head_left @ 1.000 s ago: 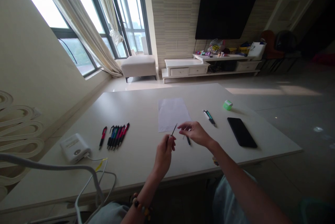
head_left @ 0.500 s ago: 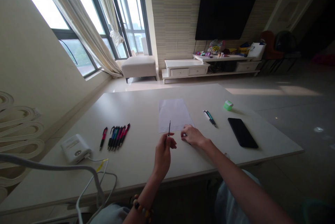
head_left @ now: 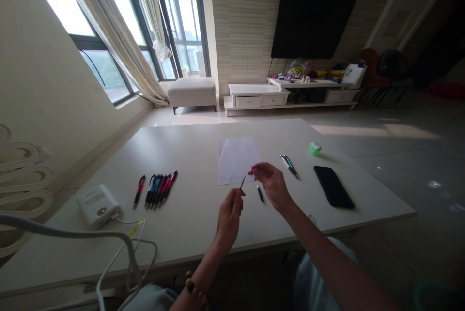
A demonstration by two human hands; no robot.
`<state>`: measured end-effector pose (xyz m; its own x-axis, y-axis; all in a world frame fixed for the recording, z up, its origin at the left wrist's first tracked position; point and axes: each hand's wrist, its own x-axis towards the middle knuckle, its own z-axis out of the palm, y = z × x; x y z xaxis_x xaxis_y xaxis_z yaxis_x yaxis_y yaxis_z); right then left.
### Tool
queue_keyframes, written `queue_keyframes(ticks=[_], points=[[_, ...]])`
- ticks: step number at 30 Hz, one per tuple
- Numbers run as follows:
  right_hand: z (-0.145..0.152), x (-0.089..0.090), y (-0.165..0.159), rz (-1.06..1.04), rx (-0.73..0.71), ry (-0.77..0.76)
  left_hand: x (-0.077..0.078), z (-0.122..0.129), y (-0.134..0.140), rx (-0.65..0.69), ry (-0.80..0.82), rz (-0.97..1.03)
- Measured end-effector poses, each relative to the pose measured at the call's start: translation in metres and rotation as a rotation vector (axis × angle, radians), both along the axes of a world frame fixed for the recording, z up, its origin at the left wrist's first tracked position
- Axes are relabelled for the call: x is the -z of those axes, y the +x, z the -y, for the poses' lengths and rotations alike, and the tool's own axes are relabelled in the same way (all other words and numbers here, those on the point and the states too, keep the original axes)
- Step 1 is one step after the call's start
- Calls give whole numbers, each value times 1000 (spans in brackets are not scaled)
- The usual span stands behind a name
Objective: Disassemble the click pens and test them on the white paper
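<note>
My left hand point(head_left: 228, 211) is closed on a thin dark pen refill point(head_left: 242, 182), whose tip points up and to the right over the paper's near edge. Just right of that tip, my right hand point(head_left: 271, 182) is raised with thumb and fingertips pinched together; whatever is between them is too small to make out. Under it, a short black pen part point(head_left: 260, 193) lies on the table. A white sheet of paper point(head_left: 238, 156) with faint lines of writing along its near edge lies beyond both hands.
Several click pens point(head_left: 160, 190) lie at left, near a white power adapter point(head_left: 99, 206) with cables. To the right are two pens point(head_left: 289, 166), a green-and-white small box point(head_left: 314, 148) and a black phone point(head_left: 333, 186). The white table's point(head_left: 196, 238) front edge is close to me.
My right hand has let go of the black pen part on the table and risen toward the refill's tip. The refill in my left hand has tilted rightward.
</note>
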<state>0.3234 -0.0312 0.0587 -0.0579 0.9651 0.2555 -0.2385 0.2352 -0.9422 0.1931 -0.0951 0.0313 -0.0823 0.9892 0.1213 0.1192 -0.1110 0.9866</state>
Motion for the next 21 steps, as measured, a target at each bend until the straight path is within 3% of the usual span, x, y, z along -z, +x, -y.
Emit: queue_keyframes(ticks=[12, 21], points=[[5, -6, -5, 10, 11, 19, 4, -1, 2, 36, -4, -44], [6, 1, -7, 123, -113, -43, 2, -2, 1, 4, 7, -38]])
